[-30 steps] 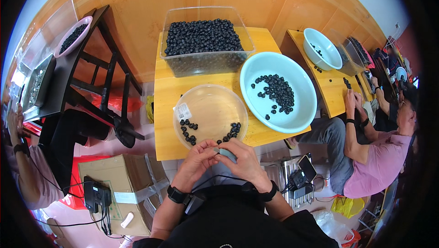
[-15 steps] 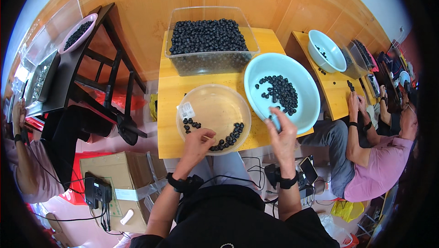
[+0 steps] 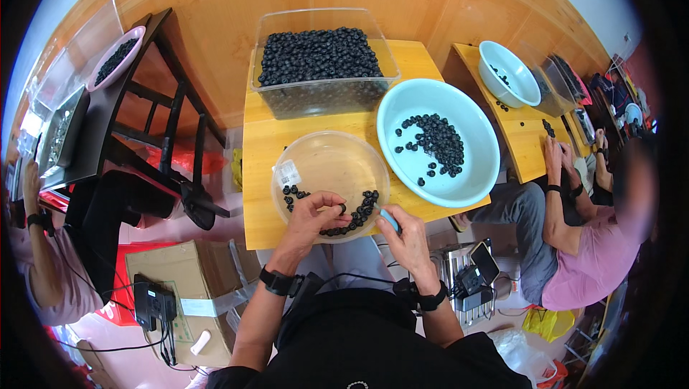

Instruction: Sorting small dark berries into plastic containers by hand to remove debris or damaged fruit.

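My left hand (image 3: 314,218) is over the near part of a shallow clear round tub (image 3: 326,146), thumb and fingers pinched on a small round black part (image 3: 342,208). At the tub's near right rim my right hand (image 3: 405,238) is closed on a slim light-blue-handled tool (image 3: 390,219); its tip is too small to make out. Several black parts (image 3: 367,204) lie in a curve along the tub's near side. To the right, a pale blue basin (image 3: 482,134) holds a heap of such black parts (image 3: 443,143).
Behind the tub, a clear rectangular bin (image 3: 326,82) is full of black parts. These containers share a yellow wooden table (image 3: 260,227). Co-workers sit on both sides; the right one handles black parts at another yellow table (image 3: 527,148). A cardboard box (image 3: 204,267) stands left of me.
My right hand has come from over the blue basin, leftward and nearer, to the tub's rim. My left hand has shifted slightly right and now pinches a black part. Loose parts show in the basin's near side.
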{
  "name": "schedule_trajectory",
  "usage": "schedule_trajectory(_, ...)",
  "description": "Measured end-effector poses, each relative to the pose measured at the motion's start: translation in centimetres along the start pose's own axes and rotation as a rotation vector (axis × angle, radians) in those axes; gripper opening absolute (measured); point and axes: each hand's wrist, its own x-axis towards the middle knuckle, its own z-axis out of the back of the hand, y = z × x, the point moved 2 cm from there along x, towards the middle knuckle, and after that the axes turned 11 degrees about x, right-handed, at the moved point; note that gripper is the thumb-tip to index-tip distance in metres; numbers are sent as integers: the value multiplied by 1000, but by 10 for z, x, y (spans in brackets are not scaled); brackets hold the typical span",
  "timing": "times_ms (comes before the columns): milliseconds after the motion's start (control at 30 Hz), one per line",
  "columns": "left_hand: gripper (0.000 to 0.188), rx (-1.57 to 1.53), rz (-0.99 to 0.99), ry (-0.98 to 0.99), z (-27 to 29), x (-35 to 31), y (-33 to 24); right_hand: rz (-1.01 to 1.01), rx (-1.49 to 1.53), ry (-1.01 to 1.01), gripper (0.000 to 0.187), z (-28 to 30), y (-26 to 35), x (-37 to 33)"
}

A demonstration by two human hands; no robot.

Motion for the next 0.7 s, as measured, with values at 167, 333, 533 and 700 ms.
schedule_trajectory(167,20,-369,20,95,6,-21,-8,204,73,33,18,-19,3,-2)
schedule_trajectory(333,21,-506,-20,155,6,-28,-2,199,31,159,15,-30,28,-2)
schedule_trajectory(533,20,-599,-49,205,5,-30,6,248,-2,201,15,-35,32,-1)
schedule_trajectory(700,20,-620,-28,209,5,-31,9,239,-27,204,15,-34,32,-2)
